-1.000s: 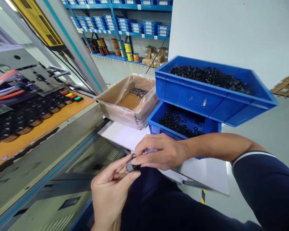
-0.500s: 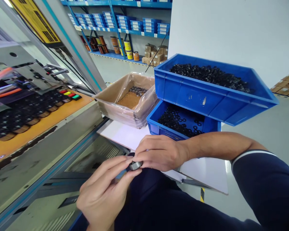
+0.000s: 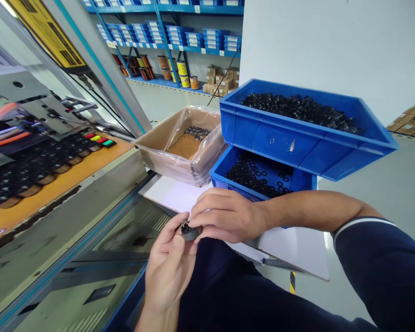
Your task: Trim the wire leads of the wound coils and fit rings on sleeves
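Left hand [image 3: 171, 263] is held pinched below the grip; right hand [image 3: 233, 216] is curled at its right, elbow [image 3: 352, 213] bent.

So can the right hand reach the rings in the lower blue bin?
Likely yes: many rings lie uncovered near the right hand, though the upper bin partly overhangs the lower bin and that hand holds the round part.

A dark ring-shaped part [image 3: 191, 234] is held between the left hand [image 3: 169, 269], at its 7 o'clock, and the right hand [image 3: 230, 214], at its 2. Beyond, at 12 o'clock, sits a plastic-lined box [image 3: 168, 163]; at 2, the upper blue bin [image 3: 263, 133].
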Demonstrator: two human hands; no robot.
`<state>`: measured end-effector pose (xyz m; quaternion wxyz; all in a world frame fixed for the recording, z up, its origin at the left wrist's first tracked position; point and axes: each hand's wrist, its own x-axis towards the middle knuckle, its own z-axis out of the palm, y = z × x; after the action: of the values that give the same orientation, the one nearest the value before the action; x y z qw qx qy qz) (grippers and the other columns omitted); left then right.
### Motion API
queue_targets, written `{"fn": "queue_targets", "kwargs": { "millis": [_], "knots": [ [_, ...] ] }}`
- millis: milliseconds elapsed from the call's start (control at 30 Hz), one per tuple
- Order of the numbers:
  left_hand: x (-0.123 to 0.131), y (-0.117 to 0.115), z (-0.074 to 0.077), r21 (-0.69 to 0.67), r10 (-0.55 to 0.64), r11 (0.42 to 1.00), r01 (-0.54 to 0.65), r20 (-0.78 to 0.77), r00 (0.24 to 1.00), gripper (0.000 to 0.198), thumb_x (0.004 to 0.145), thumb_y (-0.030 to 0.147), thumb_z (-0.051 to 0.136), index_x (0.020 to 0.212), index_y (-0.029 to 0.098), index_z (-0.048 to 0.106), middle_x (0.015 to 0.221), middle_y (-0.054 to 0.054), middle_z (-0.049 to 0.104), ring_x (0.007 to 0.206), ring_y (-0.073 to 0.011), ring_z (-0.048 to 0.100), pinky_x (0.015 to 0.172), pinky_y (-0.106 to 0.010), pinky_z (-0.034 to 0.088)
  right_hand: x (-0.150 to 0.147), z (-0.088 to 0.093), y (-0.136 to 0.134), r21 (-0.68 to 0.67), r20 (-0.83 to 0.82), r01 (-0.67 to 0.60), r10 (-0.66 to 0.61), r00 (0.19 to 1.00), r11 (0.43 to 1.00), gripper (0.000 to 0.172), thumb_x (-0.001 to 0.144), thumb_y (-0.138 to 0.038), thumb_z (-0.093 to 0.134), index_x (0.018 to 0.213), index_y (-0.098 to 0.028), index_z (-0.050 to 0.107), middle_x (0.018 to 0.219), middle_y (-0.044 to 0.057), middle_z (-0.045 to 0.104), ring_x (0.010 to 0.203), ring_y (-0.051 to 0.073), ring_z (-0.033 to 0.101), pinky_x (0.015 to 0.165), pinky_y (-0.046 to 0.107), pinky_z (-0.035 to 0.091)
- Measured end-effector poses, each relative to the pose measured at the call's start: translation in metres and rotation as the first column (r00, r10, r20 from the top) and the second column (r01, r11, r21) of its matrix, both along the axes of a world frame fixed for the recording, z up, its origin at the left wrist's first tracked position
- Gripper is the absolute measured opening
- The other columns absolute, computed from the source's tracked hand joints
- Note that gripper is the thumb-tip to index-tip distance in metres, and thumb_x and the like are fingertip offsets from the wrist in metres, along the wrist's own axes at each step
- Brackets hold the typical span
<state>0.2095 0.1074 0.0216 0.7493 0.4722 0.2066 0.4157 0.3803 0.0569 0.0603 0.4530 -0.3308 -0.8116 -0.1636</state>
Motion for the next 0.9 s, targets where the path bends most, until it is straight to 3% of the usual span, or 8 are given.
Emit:
{"fn": "queue_targets", "kwargs": {
  "millis": [133, 267, 500, 600, 667, 733, 800, 900],
  "knots": [
    [-0.012, 0.006, -0.003, 0.389, 0.151, 0.915, -0.101, -0.098, 0.984, 0.028, 0.085, 0.032, 0.072, 0.112, 0.028, 0.074, 0.106, -0.006, 0.075, 0.093, -0.0161, 0.070, 0.082, -0.023, 0.056, 0.002, -0.001, -0.002, -0.009, 0.026, 0.008, -0.008, 1.000, 1.000, 0.015, 0.101, -0.021, 0.051, 0.102, -0.008, 0.059, 0.095, 0.011, 0.068, 0.096, 0.015, 0.061, 0.090, 0.030, 0.055],
    [-0.020, 0.013, 0.000, 0.805, 0.309, 0.581, -0.122, -0.080, 0.948, 0.042, 0.076, 0.007, 0.075, 0.111, 0.030, 0.074, 0.105, -0.002, 0.073, 0.095, -0.0165, 0.067, 0.084, -0.026, 0.053, 0.001, -0.002, -0.004, -0.043, 0.038, 0.006, -0.004, 0.999, 0.999, 0.018, 0.103, -0.023, 0.047, 0.103, -0.008, 0.058, 0.094, 0.011, 0.067, 0.095, 0.015, 0.061, 0.089, 0.030, 0.055],
    [-0.025, 0.023, 0.006, 0.927, 0.490, 0.343, -0.149, -0.041, 0.871, 0.036, 0.079, 0.009, 0.072, 0.110, 0.027, 0.074, 0.095, -0.002, 0.074, 0.083, -0.0160, 0.069, 0.077, -0.027, 0.052, 0.010, 0.005, -0.003, -0.176, 0.040, -0.012, 0.019, 0.999, 0.984, 0.028, 0.097, -0.029, 0.060, 0.109, -0.004, 0.058, 0.100, 0.015, 0.067, 0.098, 0.019, 0.061, 0.091, 0.034, 0.056],
    [-0.060, 0.066, 0.019, 0.974, 0.733, 0.162, -0.160, -0.010, 0.681, 0.021, 0.083, 0.019, 0.071, 0.102, 0.026, 0.076, 0.094, -0.003, 0.074, 0.083, -0.0174, 0.069, 0.080, -0.028, 0.051, 0.045, 0.004, -0.005, -0.229, 0.119, 0.173, -0.149, 0.982, 0.958, 0.040, 0.094, -0.038, 0.065, 0.118, -0.008, 0.058, 0.111, 0.018, 0.065, 0.107, 0.024, 0.060, 0.093, 0.042, 0.055],
    [-0.096, 0.105, 0.033, 0.982, 0.873, 0.119, -0.146, -0.033, 0.487, 0.014, 0.083, 0.029, 0.072, 0.096, 0.026, 0.077, 0.093, -0.003, 0.074, 0.086, -0.0191, 0.068, 0.083, -0.030, 0.049, 0.077, -0.002, -0.004, -0.326, 0.199, 0.381, -0.332, 0.922, 0.865, 0.031, 0.095, -0.034, 0.062, 0.115, -0.011, 0.062, 0.112, 0.017, 0.066, 0.110, 0.026, 0.060, 0.097, 0.045, 0.052],
    [-0.132, 0.144, 0.049, 0.964, 0.926, 0.221, -0.148, -0.160, 0.341, 0.014, 0.078, 0.035, 0.075, 0.089, 0.026, 0.077, 0.093, -0.001, 0.072, 0.092, -0.0215, 0.067, 0.086, -0.031, 0.046, 0.107, -0.011, 0.000, -0.514, 0.377, 0.595, -0.461, 0.804, 0.617, 0.023, 0.096, -0.026, 0.057, 0.111, -0.011, 0.065, 0.113, 0.017, 0.067, 0.112, 0.027, 0.060, 0.102, 0.045, 0.049],
    [-0.158, 0.174, 0.062, 0.939, 0.943, 0.287, -0.189, -0.242, 0.227, 0.013, 0.070, 0.036, 0.079, 0.076, 0.025, 0.075, 0.085, 0.001, 0.067, 0.084, -0.0202, 0.063, 0.078, -0.029, 0.043, 0.126, -0.022, 0.004, -0.601, 0.503, 0.664, -0.435, 0.747, 0.445, 0.017, 0.091, -0.018, 0.061, 0.102, -0.010, 0.070, 0.103, 0.017, 0.069, 0.101, 0.028, 0.065, 0.093, 0.040, 0.054],
    [-0.174, 0.199, 0.076, 0.913, 0.933, 0.356, -0.199, -0.334, 0.136, 0.015, 0.062, 0.032, 0.082, 0.062, 0.024, 0.070, 0.064, 0.004, 0.057, 0.063, -0.0156, 0.053, 0.063, -0.026, 0.035, 0.133, -0.037, 0.005, -0.668, 0.592, 0.679, -0.335, 0.733, 0.306, 0.008, 0.077, -0.008, 0.069, 0.083, -0.012, 0.074, 0.084, 0.012, 0.072, 0.079, 0.025, 0.070, 0.072, 0.030, 0.055]
  ]
}}
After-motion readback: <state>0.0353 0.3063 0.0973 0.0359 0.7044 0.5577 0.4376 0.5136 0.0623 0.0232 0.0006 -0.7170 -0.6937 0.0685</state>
